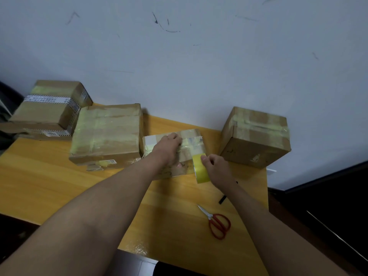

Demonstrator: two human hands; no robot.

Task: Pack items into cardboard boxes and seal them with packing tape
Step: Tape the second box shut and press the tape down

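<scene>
A small cardboard box [191, 136] with strips of tape on its top stands at the middle of the yellow table [49, 176]. My left hand [169, 148] lies over its top and near side, with the thumb down the front face. My right hand [215, 168] grips a yellow roll of packing tape [201, 170] against the box's near right corner. A strip of tape runs from the roll up onto the box top.
A large taped box [107, 134] stands left of the small one, and stacked boxes [49, 108] sit at the far left. Another taped box [256, 138] stands at the right. Red-handled scissors [217, 222] and a black marker [222, 199] lie near the right edge.
</scene>
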